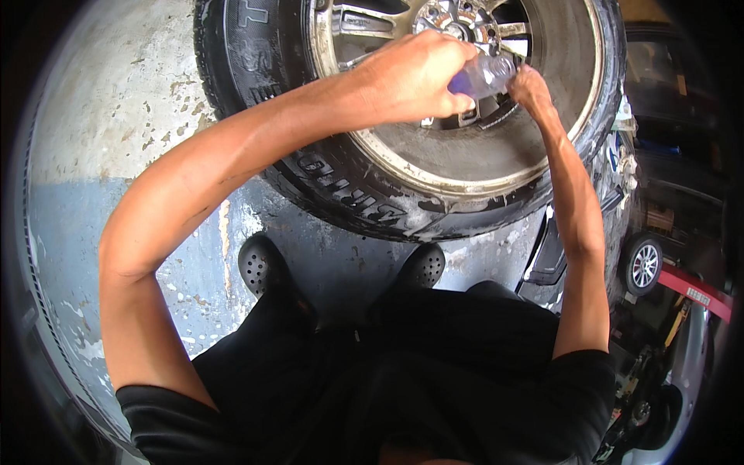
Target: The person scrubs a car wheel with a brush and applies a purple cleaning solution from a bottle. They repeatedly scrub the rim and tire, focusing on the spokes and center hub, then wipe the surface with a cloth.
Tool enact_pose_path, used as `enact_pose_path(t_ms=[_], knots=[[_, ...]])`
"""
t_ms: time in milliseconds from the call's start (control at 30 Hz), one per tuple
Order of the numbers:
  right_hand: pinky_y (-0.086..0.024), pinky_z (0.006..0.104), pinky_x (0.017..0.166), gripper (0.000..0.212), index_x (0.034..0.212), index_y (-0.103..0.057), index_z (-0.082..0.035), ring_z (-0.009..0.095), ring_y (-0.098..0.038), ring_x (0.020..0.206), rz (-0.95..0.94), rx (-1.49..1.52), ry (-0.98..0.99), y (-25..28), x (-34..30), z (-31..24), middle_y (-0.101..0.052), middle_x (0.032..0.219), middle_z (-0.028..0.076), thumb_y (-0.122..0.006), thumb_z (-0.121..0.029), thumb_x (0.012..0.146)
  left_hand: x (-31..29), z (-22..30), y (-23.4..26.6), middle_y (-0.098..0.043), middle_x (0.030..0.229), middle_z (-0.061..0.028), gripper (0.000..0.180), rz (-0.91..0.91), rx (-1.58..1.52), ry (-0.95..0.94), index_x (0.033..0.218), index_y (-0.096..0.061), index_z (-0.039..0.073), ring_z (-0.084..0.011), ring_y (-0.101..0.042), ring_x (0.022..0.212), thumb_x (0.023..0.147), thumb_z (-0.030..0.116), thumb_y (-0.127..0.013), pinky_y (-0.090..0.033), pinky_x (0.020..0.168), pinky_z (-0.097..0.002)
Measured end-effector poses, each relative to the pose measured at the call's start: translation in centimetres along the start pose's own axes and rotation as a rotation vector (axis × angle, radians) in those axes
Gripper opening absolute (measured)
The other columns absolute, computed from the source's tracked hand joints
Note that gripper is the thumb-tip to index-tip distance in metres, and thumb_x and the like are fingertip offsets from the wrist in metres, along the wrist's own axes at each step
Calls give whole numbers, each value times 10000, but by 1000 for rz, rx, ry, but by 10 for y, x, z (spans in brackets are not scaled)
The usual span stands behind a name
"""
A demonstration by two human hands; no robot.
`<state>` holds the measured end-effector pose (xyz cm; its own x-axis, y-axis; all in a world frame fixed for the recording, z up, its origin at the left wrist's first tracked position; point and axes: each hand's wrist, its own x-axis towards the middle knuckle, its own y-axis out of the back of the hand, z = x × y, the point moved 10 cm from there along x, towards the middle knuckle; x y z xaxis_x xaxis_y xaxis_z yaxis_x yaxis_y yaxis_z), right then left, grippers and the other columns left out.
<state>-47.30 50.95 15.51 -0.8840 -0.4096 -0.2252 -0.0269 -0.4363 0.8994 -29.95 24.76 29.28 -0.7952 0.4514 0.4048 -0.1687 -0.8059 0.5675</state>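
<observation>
My left hand [422,76] is wrapped round a clear plastic bottle [490,75], which lies tilted over a wheel with its neck toward the right. My right hand [532,87] is closed at the bottle's neck end, and what its fingers hold is hidden. Below both hands lies a big black tyre [341,190] on a dirty metal rim [457,163]. The spoked hub [459,29] shows just beyond the bottle. Whitish wet-looking smears mark the tyre's near sidewall.
My feet, in dark clogs [263,266], stand close to the tyre on a worn blue and white floor [194,225]. At the right are a black panel-like piece [547,252], a smaller wheel [644,264], a red bar [694,291] and part of a silver car body [686,372].
</observation>
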Motion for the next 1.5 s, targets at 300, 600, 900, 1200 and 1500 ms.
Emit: enact_pose_path(t_ms=[300,600,900,1200,1500], knots=[[-497,461,861,345,997,-653,37,415,-633,966,-58,354,-250,37,-32,24,-654,962,294,-554,-264,858,6,4,-1,-664,817,-204,325,42,12,-35,971,-620,-22,-331,-674,787,766,193,-751,-522,709,-409],[-525,418,689,348,866,-638,71,307,-665,617,-376,689,-206,-10,-60,-52,-643,696,207,-511,-252,885,7,-2,11,-678,844,-211,362,30,1,-4,1009,-634,-31,-327,-688,805,763,207,-752,-537,737,-395],[-525,403,605,327,927,-588,37,270,-651,593,-319,215,129,-4,-41,-64,-643,720,179,-508,-279,909,2,2,17,-690,919,-217,432,34,39,-20,1091,-629,-35,-302,-703,867,774,226,-764,-551,732,-372],[-488,363,527,323,918,-617,13,195,-597,523,-180,523,-101,-3,-54,-57,-596,598,96,-525,-294,884,-1,3,27,-671,794,-222,334,76,-59,-37,958,-643,-56,-326,-693,750,764,201,-733,-530,682,-389],[-517,353,510,317,919,-643,25,218,-632,549,-365,731,-193,-16,-60,-79,-636,623,113,-481,-246,935,-1,-9,19,-694,921,-216,431,-40,-53,103,1110,-631,-39,-207,-705,765,787,217,-757,-555,667,-315]])
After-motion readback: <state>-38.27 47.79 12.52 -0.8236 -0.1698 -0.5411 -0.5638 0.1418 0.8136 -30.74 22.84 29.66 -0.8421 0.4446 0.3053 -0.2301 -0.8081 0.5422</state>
